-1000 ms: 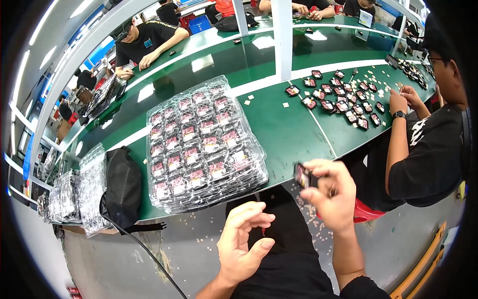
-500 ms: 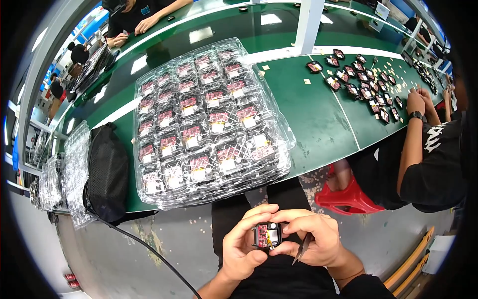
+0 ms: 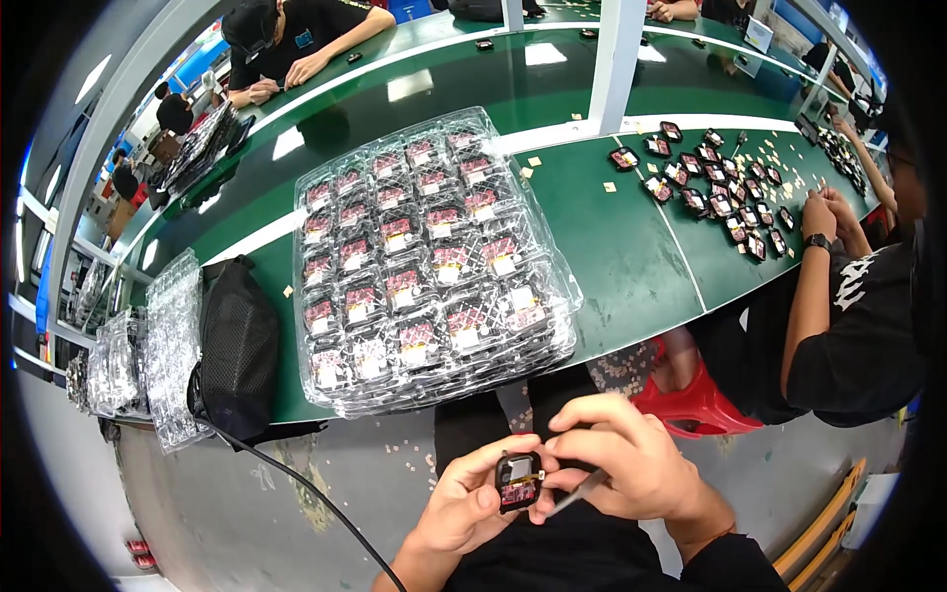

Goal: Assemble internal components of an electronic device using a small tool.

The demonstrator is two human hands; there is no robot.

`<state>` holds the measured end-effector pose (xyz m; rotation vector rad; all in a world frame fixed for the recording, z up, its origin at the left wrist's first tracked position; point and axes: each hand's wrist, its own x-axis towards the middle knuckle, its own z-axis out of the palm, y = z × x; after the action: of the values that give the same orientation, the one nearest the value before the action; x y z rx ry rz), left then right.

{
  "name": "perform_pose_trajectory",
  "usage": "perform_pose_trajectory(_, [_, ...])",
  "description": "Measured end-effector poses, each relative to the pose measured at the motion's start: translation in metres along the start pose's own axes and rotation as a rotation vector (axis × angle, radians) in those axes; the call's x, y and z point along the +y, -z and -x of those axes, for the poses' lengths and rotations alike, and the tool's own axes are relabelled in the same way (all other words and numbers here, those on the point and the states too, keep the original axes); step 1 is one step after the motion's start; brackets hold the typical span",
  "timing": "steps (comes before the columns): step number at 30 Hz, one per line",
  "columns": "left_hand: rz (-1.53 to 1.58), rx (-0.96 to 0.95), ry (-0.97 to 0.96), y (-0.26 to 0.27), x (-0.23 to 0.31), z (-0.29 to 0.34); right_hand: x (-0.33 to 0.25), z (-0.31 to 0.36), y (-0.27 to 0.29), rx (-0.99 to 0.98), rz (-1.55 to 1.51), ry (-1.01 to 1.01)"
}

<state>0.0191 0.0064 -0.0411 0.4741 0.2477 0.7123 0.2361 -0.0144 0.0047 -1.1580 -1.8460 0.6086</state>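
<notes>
Low in front of my body, my left hand [image 3: 461, 501] is closed round a small black watch-like case [image 3: 519, 481], gripping it by its edges. The open side faces up, showing a red circuit board at the near end and a silvery-grey part at the far end. My right hand [image 3: 631, 462] is at the case's right side, fingers bent. Dark pointed tweezers [image 3: 578, 491] lie within that hand, slanting down and left, their tip just right of the case. Whether the right fingertips touch the case I cannot tell.
Stacked clear plastic trays [image 3: 434, 257] full of similar cases stand on the green table [image 3: 626, 237]. Loose cases [image 3: 725, 187] and small pale squares lie to the right, beside a co-worker's hands [image 3: 829, 212]. A black bag [image 3: 237, 340], a cable [image 3: 306, 493] and a red stool [image 3: 698, 405] are nearby.
The case has turned about a quarter turn, bringing its red board from the left to the near end. My right-hand fingers have shifted and the tweezers tilt differently. The whole view has moved slightly.
</notes>
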Motion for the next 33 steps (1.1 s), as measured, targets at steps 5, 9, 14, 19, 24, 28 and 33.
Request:
perform_pose_trajectory(5, [-0.102, 0.095, -0.326, -0.024, 0.003, -0.007, -0.009, 0.005, -0.001, 0.140, -0.018, -0.153])
perform_pose_trajectory(9, [-0.120, 0.143, -0.400, -0.036, 0.013, -0.019, -0.018, 0.001, 0.002, 0.220, 0.196, -0.011])
perform_pose_trajectory(14, [-0.151, 0.078, -0.428, -0.045, 0.014, -0.028, -0.011, -0.004, 0.001, 0.357, 0.383, 0.256])
perform_pose_trajectory(19, [-0.272, 0.106, -0.409, -0.044, 0.005, -0.024, -0.015, 0.003, 0.003, 0.357, 0.496, 0.292])
perform_pose_trajectory(24, [-0.268, 0.154, -0.394, -0.045, -0.002, -0.018, -0.015, 0.011, -0.004, 0.390, 0.485, 0.250])
perform_pose_trajectory(28, [-0.220, 0.156, -0.375, -0.046, -0.004, -0.014, -0.013, 0.013, -0.006, 0.412, 0.294, 0.208])
perform_pose_trajectory(33, [-0.293, 0.172, -0.391, -0.040, -0.004, -0.014, -0.009, 0.013, -0.007, 0.391, 0.230, 0.170])
